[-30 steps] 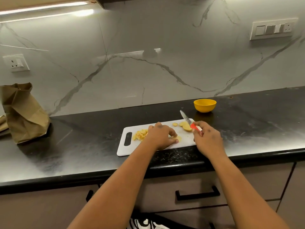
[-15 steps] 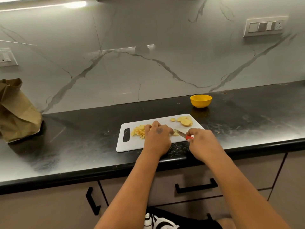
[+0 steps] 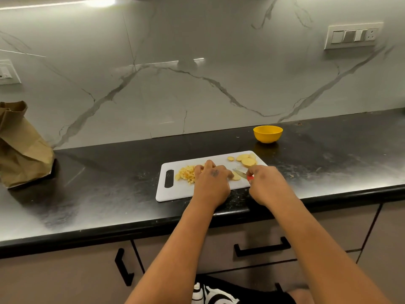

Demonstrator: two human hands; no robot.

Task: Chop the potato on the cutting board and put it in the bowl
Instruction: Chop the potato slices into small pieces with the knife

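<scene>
- Pale yellow potato slice (image 3: pixel 236 176) lies mid-board on the white cutting board (image 3: pixel 175 194), touching the left hand (image 3: pixel 213 183), whose curled fingers press down on it.
- Diced potato pieces (image 3: pixel 185 174) are heaped near the board's left end, beside its handle slot (image 3: pixel 169 178).
- Round potato slices (image 3: pixel 246 160) sit at the board's far right corner.
- Right hand (image 3: pixel 266 185) grips the knife (image 3: pixel 241 173) by its red handle, blade tip pointing left at the held slice.
- Yellow bowl (image 3: pixel 267 134) stands on the black surface (image 3: pixel 109 183), beyond the board's right end, apart from it.
- Brown paper bag (image 3: pixel 19 145) stands at the surface's far left edge.
</scene>
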